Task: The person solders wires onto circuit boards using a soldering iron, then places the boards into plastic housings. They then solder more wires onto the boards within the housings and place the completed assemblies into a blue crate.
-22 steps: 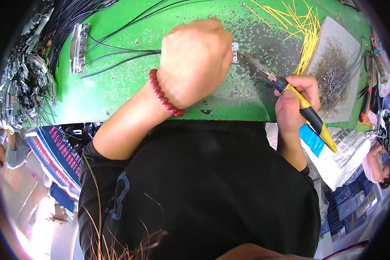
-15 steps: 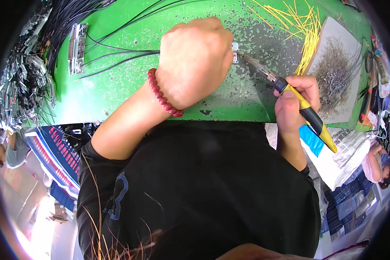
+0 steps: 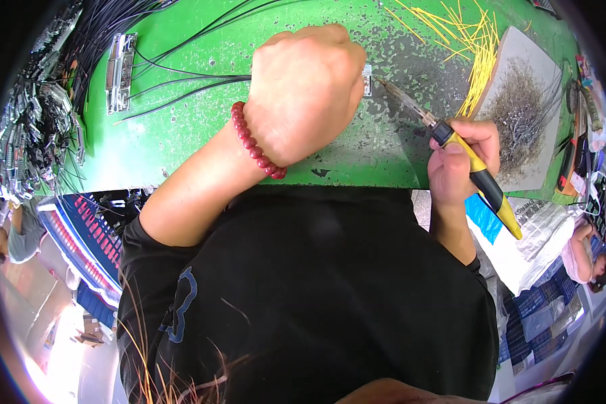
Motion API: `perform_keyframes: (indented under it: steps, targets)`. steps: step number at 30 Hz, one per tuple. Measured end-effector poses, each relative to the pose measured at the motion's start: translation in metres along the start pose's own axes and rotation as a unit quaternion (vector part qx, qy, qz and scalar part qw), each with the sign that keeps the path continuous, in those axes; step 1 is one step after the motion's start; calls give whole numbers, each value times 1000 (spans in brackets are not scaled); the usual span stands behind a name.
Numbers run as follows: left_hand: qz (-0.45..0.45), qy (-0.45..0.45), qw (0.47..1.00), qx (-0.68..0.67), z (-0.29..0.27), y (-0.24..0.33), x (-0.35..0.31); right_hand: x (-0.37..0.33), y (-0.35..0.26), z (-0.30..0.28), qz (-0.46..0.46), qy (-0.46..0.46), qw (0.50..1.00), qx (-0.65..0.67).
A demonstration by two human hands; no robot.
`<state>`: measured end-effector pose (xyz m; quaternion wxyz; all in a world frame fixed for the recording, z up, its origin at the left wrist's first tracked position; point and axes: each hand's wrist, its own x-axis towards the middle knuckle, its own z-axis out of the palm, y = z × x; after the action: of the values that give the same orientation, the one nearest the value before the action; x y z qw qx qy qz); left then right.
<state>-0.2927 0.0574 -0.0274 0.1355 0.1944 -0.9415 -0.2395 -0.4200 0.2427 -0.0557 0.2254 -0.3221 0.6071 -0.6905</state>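
Observation:
My left hand (image 3: 308,94), with a red bead bracelet (image 3: 252,145) at its wrist, is closed over a black cable (image 3: 222,79) on the green worktop. The cable runs in under the hand from the left. At the hand's right side a small silver connector piece (image 3: 367,81) peeks out; the fingertips are hidden beneath the hand. A yellow-and-black soldering iron (image 3: 475,160) is gripped by my right hand (image 3: 463,158). Its tip points up and left, a short gap to the right of the connector piece.
A clear-and-metal fixture (image 3: 120,74) stands at the worktop's left. Piled beyond it are metal connector parts (image 3: 37,141) and black cables (image 3: 94,40). Yellow wires (image 3: 478,74) lie at the right beside a grey board (image 3: 542,67) strewn with dark scraps. Other people sit at both sides.
The soldering iron's tip has drawn slightly right, away from the connector piece. My left hand has shifted slightly right, still closed over the cable.

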Motion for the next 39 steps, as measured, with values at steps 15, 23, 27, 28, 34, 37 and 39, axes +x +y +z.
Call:
perform_keyframes:
  steps: [15, 23, 27, 28, 34, 37, 39]
  targets:
    - [-1, -56, 998, 35, -4, 2, 8, -1, -1, 3, 20, 3, 999, -31]
    - [-1, -54, 998, 34, -3, 1, 7, -1, -2, 3, -1, -3, 999, -44]
    - [1, -52, 998, 37, -4, 2, 6, -3, -1, 1, -52, 4, 999, -2]
    - [2, -52, 998, 38, -3, 2, 6, -2, -1, 1, -53, 7, 999, -2]
    - [1, -41, 998, 37, -4, 0, 9, 0, 0, 3, -51, 16, 998, -20]
    - [6, -35, 999, 30, -6, 1, 9, -1, 1, 2, -56, 15, 998, -1]
    - [3, -31, 999, 7, -5, 1, 7, -4, -1, 1, -45, 13, 999, 3]
